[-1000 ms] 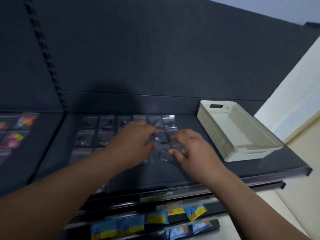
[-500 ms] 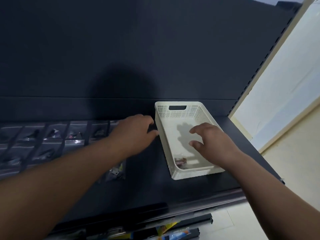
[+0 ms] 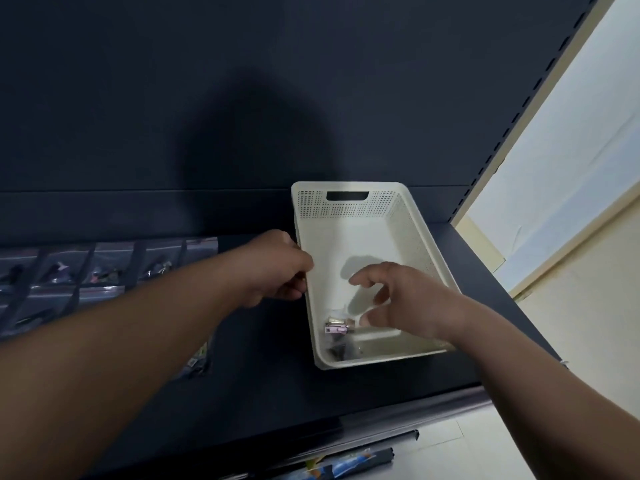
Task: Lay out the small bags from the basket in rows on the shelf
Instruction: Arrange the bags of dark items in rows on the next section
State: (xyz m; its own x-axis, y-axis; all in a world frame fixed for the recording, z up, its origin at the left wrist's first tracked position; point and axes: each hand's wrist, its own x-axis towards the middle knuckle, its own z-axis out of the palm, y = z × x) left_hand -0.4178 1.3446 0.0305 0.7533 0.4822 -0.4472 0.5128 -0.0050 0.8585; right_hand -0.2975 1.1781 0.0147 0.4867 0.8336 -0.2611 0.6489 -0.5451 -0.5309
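Both hands have closed in on the cream perforated plastic basket [image 3: 408, 233] since half a second ago, the right hand sinking lower inside it. That basket sits on the dark grey metal shelf [image 3: 381, 382] at about 3 o'clock from the view's centre. The right hand [image 3: 408, 303] hovers inside, fingers spread and loosely bent, grasping nothing, its thumb just beside a small clear plastic bag holding something pink and silver [image 3: 336, 328] in the basket's 7 o'clock corner. A darker bag [image 3: 341, 351] lies just nearer the rim. The left hand [image 3: 277, 271] is curled against the basket's left wall; whether it actually grips the rim cannot be told. At 9 o'clock, rows of small clear bags [image 3: 104, 268] lie flat on the shelf. Blue packets [image 3: 349, 464] show on a lower level at 6 o'clock.
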